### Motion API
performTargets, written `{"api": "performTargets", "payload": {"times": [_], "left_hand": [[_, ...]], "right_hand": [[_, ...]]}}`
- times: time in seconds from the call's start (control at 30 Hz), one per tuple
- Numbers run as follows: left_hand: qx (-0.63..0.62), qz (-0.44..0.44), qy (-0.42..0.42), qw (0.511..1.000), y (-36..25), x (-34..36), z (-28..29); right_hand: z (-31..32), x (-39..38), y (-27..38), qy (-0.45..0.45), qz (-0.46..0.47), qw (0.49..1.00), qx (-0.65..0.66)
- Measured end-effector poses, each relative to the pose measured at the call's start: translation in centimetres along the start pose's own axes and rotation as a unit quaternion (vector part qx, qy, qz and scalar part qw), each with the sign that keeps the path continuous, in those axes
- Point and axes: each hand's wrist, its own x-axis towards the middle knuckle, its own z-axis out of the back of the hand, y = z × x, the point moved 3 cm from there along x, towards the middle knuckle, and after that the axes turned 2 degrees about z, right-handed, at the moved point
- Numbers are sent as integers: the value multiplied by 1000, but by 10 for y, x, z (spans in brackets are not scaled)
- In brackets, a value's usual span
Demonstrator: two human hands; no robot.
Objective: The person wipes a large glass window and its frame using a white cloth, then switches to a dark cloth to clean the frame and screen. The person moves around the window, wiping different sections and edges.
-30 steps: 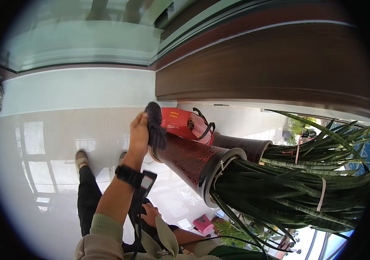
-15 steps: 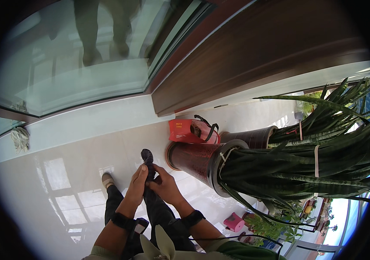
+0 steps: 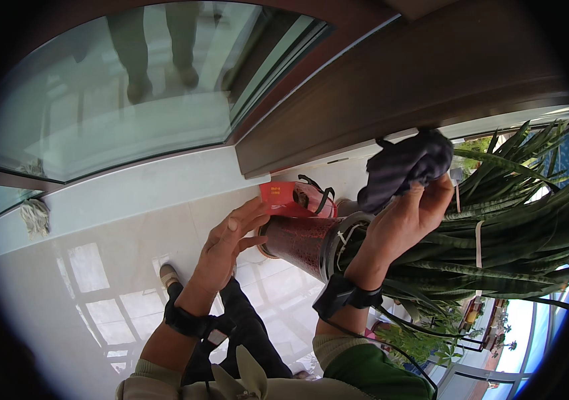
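Observation:
A dark cloth [image 3: 404, 163] with faint stripes hangs bunched from my right hand [image 3: 408, 223], raised at the right before the brown panel and the plant leaves. Thumb and fingers pinch its lower edge. Held out at mid-picture, my left hand [image 3: 224, 250] is open and empty, its fingers stretched forward. From this view, its fingertips appear close to the red bag [image 3: 281, 199]; whether they touch it I cannot tell. Each wrist wears a black strap.
A dark red pot [image 3: 294, 243] holds long-leaved plants [image 3: 498, 257] on the right. The brown panel [image 3: 391, 87] and a glass door [image 3: 131, 127] stand ahead. Pale cloth gloves or rags [image 3: 35, 218] lie at the far left. Glossy tiles [image 3: 118, 267] cover the floor.
My right hand has carried the cloth up and to the right, and it has gone from a twisted roll to a looser bunch. My left hand has let go and opened, slightly farther forward.

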Motion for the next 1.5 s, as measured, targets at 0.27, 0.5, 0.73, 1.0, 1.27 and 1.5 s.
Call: {"api": "performTargets", "payload": {"times": [0.27,0.5,0.73,1.0,1.27,1.5], "left_hand": [[69,241,-299,921,85,-93,104],[155,281,-306,896,126,-172,160],[499,559,-120,651,178,-307,219],[430,605,-156,651,229,-365,206],[436,583,-221,649,235,-361,186],[432,539,-229,686,240,-367,185]], "right_hand": [[-5,-32,-73,70,-55,996,-16],[-14,-121,-166,102,-233,964,-78],[0,-79,-127,84,-114,988,-67],[4,-188,-254,75,-206,972,-79],[3,-276,-350,55,-362,928,-72],[-6,-209,-255,19,-453,885,105]]}}
